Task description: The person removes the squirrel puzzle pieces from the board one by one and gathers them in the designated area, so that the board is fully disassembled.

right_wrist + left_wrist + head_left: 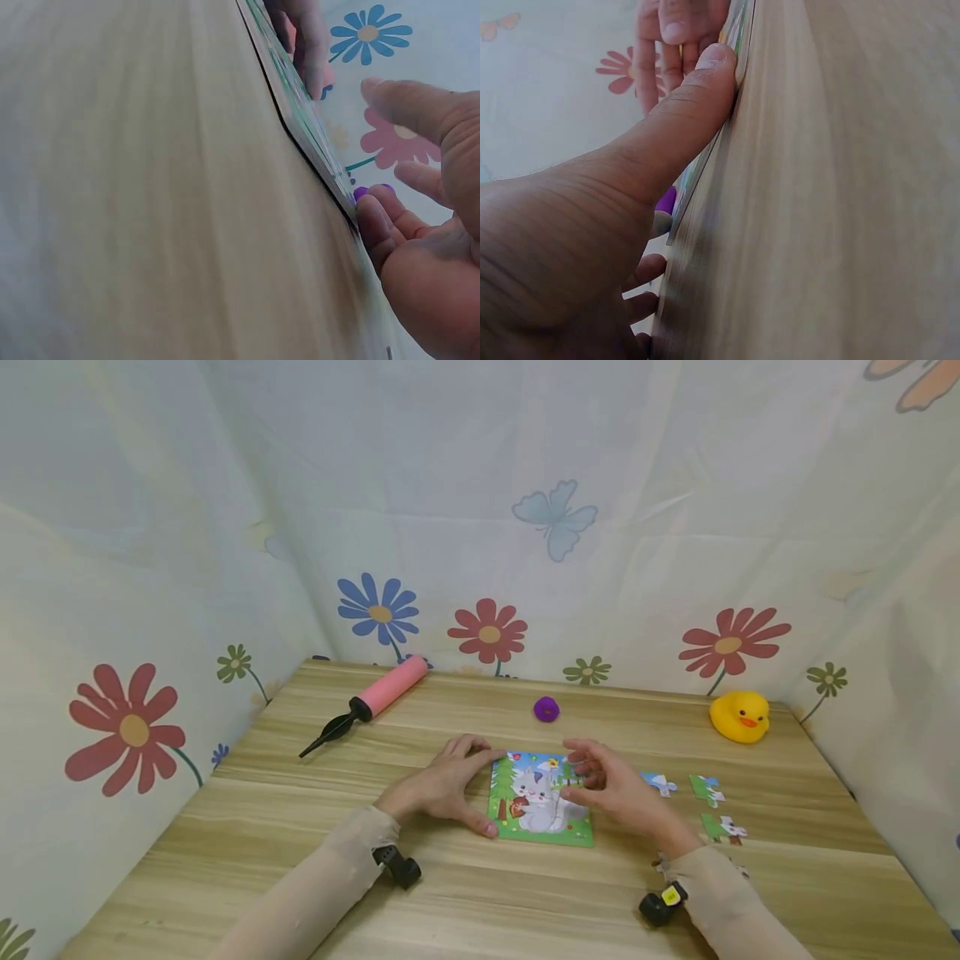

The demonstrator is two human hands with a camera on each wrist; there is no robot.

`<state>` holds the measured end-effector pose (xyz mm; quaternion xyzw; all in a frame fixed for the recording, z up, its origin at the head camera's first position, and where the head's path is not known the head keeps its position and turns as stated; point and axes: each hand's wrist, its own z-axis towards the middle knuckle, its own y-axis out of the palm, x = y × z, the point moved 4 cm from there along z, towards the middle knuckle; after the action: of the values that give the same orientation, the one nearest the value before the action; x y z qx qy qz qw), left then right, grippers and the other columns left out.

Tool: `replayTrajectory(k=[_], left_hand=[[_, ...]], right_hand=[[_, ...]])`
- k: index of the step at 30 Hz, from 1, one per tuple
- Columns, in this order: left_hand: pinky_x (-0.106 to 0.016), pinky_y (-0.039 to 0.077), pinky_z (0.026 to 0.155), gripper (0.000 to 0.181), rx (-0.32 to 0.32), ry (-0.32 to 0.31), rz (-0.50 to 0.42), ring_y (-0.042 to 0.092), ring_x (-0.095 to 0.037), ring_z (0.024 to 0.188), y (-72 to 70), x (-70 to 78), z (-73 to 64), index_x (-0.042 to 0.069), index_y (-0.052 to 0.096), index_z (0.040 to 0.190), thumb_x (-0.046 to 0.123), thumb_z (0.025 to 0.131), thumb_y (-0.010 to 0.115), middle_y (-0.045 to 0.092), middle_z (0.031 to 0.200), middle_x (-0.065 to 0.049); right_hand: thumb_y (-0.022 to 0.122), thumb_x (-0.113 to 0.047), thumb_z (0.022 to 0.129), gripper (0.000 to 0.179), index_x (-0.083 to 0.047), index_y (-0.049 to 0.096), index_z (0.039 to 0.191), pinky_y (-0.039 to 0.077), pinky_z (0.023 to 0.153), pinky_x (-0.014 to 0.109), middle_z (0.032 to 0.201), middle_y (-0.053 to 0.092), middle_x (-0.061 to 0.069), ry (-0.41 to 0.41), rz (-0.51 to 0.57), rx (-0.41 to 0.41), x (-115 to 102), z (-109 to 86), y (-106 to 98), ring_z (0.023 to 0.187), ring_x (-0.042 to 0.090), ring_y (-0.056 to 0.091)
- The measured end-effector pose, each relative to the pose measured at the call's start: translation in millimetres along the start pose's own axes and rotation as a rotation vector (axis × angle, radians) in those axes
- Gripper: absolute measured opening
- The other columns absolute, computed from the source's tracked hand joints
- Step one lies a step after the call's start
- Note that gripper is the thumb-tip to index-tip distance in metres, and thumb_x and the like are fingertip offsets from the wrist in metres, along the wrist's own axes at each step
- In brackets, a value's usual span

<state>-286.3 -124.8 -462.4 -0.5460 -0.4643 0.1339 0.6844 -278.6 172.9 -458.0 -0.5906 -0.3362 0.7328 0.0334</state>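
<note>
A square jigsaw puzzle [536, 814] with a grey cartoon squirrel among green trees lies flat on the table. At its left side, my left hand [442, 785] rests with the thumb [697, 86] on the lower corner and a finger by the upper corner. Over the puzzle's right part hovers my right hand [618, 789], its thumb and fingers apart. In the right wrist view, its lower fingers [379, 225] are close to the puzzle's edge [300, 131]; whether they touch is unclear. Nothing shows between them. Part of the picture is hidden behind this hand.
Loose puzzle pieces lie right of the puzzle, among them a blue one [660, 783] and a green one [707, 789]; others are partly under the right wrist. Behind stand a purple ring-like object [547, 709], a yellow rubber duck [740, 717] and a pink hand pump [390, 688].
</note>
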Motion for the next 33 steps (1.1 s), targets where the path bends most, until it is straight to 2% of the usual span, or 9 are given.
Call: replayTrajectory(k=[6,13,18,33], left_hand=[[-0.061,0.030,0.131,0.123,-0.001,-0.009,-0.002,0.028,-0.037,0.157,-0.7,1.6,-1.3,0.021,0.038,0.175,0.063,0.076,0.099,0.032,0.170,-0.012],[-0.060,0.030,0.131,0.123,-0.003,-0.008,-0.002,0.027,-0.036,0.157,0.3,-0.3,-0.1,0.022,0.038,0.175,0.064,0.076,0.098,0.032,0.170,-0.011],[-0.060,0.030,0.131,0.124,-0.004,-0.006,-0.007,0.027,-0.035,0.157,0.1,-0.8,0.0,0.022,0.037,0.175,0.064,0.076,0.099,0.032,0.170,-0.011],[-0.063,0.030,0.131,0.122,0.002,0.004,-0.026,0.027,-0.038,0.157,-0.7,0.7,0.0,0.018,0.039,0.174,0.062,0.077,0.099,0.032,0.169,-0.013]], right_hand=[[0.084,-0.027,0.103,0.065,-0.009,0.057,0.159,0.053,0.113,0.054,0.145,0.063,0.015,0.019,-0.043,0.006,8.2,0.9,4.5,0.129,0.032,0.063],[0.085,-0.030,0.102,0.046,-0.015,0.073,0.143,0.051,0.101,0.041,0.132,0.058,0.009,0.001,-0.173,-0.009,8.3,1.3,7.6,0.113,0.023,0.056],[0.083,-0.030,0.103,0.042,-0.020,0.074,0.143,0.048,0.099,0.041,0.137,0.054,0.008,-0.003,-0.202,-0.044,6.3,0.6,8.5,0.113,0.023,0.051],[0.079,-0.022,0.106,0.038,-0.016,0.073,0.144,0.046,0.094,0.037,0.136,0.049,0.011,-0.033,-0.185,-0.060,6.6,2.1,10.9,0.109,0.024,0.047]])
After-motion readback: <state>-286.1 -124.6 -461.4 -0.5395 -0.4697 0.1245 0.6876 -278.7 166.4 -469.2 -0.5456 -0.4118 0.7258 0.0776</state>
